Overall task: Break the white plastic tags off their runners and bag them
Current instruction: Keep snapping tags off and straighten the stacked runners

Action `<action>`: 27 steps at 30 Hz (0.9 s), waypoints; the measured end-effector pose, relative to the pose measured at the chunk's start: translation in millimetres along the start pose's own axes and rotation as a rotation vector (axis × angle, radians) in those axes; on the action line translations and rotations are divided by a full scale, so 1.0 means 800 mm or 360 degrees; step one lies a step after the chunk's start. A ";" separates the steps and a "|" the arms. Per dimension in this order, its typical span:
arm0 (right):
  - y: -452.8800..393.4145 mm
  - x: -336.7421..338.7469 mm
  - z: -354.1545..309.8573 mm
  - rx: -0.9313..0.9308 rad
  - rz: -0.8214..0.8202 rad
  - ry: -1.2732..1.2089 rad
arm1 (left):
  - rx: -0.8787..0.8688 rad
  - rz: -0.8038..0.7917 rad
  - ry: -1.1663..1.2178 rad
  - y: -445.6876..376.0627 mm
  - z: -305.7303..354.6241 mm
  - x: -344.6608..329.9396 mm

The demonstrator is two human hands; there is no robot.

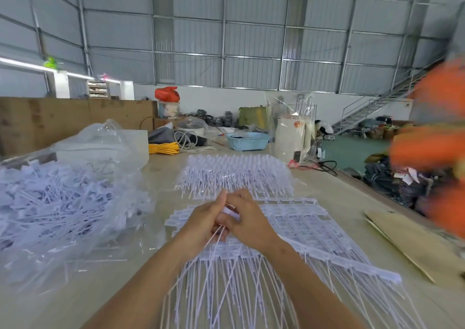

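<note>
Long white tag tails [226,288] are fanned nearest. A few tags are pinched by the left hand [203,224] and right hand [247,221]. Each tag should be snapped cleanly near its runner sheet [314,230].

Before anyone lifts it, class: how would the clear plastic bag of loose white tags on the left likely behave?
The clear bag looks thin and crumpled, so probably floppy and sagging. Its loose tags would likely shift, and their thin tails might poke the film.
</note>
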State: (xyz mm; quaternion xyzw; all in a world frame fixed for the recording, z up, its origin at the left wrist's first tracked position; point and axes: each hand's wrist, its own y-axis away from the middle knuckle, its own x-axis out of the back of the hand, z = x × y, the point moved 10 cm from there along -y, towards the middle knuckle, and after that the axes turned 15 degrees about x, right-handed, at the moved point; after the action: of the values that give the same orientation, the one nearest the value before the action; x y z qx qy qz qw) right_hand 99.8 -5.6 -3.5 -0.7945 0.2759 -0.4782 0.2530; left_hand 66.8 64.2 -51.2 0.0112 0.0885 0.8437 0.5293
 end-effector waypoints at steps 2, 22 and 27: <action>0.003 -0.003 0.010 -0.0091 -0.0049 -0.0064 | -0.0070 0.0053 0.0039 -0.001 0.004 0.008; 0.003 0.016 -0.012 0.0318 -0.0395 0.0667 | 0.0423 0.0322 -0.0496 0.002 -0.010 0.025; -0.004 0.039 0.000 0.0215 -0.0064 0.0308 | 0.0283 -0.0650 0.0356 0.071 0.082 -0.008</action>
State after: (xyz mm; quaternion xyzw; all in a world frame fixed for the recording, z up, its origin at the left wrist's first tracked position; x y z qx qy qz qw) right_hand 112.8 -24.9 18.0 -0.7311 0.2501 -0.5753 0.2685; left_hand 26.5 43.3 22.7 -0.0538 0.2209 0.7040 0.6728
